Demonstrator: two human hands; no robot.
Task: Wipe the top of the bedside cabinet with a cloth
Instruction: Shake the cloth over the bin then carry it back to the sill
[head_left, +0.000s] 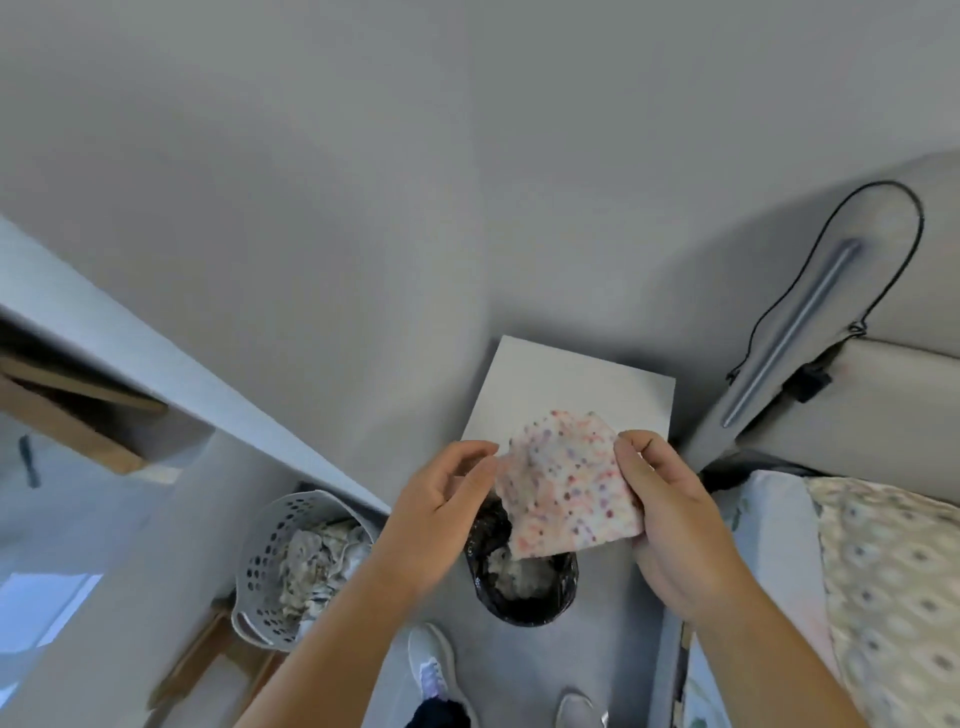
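The white bedside cabinet (566, 379) stands against the wall between a partition and the bed, its top bare. In front of it and above the floor I hold a white cloth with pink and purple dots (563, 486). My right hand (670, 514) grips its right edge between thumb and fingers. My left hand (447, 499) is at the cloth's left edge, fingers curled and pinching the corner. The cloth hangs partly unfolded and covers the cabinet's near edge.
A bin lined with a black bag (524, 582) sits on the floor right below the cloth. A white perforated laundry basket (270, 566) with fabric stands to the left. The bed (883, 571) and padded headboard with a black cable (883, 234) fill the right. My shoes (434, 665) are below.
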